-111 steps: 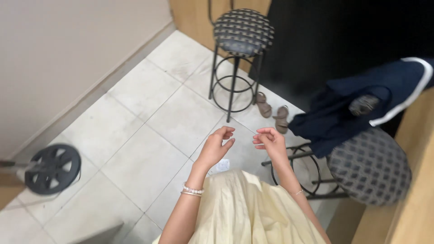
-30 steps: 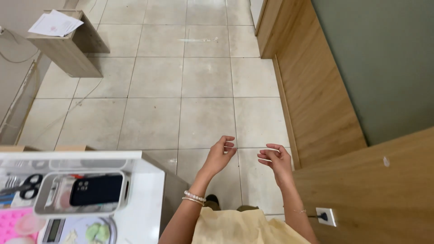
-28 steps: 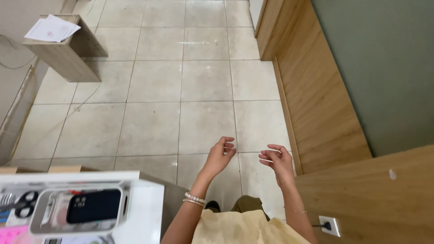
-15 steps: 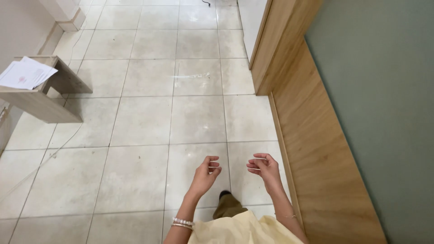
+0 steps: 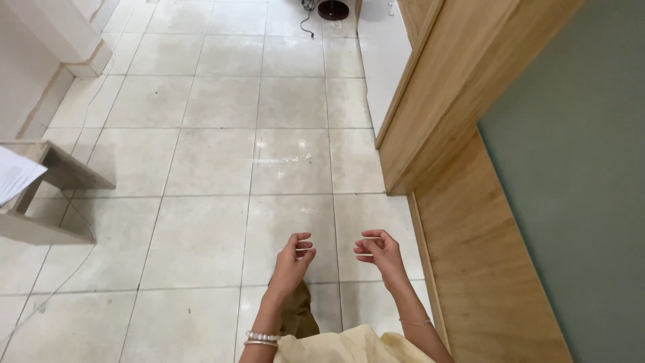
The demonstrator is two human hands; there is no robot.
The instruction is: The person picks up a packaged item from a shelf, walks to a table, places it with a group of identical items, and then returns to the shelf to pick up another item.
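Head view: left hand (image 5: 292,259) and right hand (image 5: 380,252) hang half-curled, seemingly empty, over the tiled floor (image 5: 222,168). A loose cable (image 5: 54,282) at nine o'clock could snag a foot.

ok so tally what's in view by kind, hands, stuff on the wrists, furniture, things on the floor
hands: 2, left hand and right hand, both empty
bracelets: 3, two on the left wrist, a thin one on the right wrist
wooden shelves: 1
papers: 1
cables on the floor: 1
total: 8
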